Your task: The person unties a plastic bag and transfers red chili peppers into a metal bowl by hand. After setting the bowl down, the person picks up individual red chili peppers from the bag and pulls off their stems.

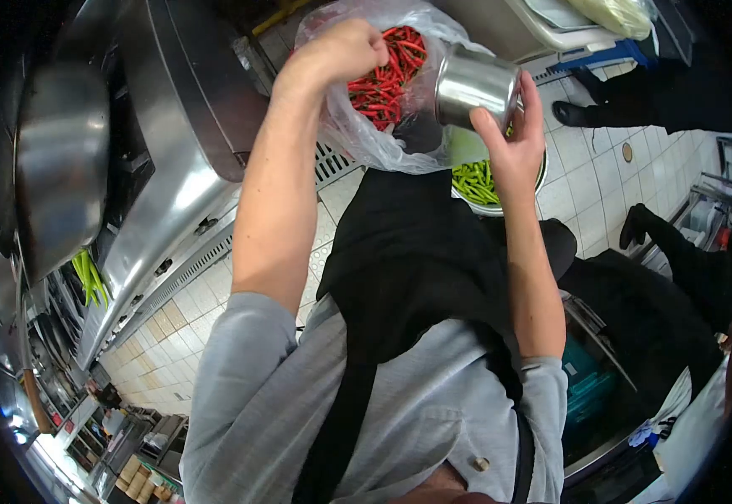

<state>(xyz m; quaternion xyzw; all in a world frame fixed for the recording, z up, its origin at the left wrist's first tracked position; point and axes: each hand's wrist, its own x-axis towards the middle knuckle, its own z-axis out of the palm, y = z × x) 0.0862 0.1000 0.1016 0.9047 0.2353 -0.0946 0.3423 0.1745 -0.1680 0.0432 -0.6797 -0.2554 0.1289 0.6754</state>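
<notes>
My left hand [342, 55] reaches over an open clear plastic bag [366, 149] at the top. Its fingers are curled closed among the red chilies [391, 80]; what they hold, if anything, is hidden. In my right hand [517, 139] is a stainless steel cup [471, 86], tilted over the bag's right edge. My thumb lies along its near side and the other fingers go round its right end. What is inside the cup cannot be seen. Below it, green chilies [477, 183] fill a round container [542, 175], partly covered by the bag and my right forearm.
A steel counter [164, 168] runs along the left, with a large metal pan [64, 160] and more green chilies [89, 277]. Dark-clothed legs [635, 97] of another person stand at upper right. A white tub [551, 38] sits beyond the cup.
</notes>
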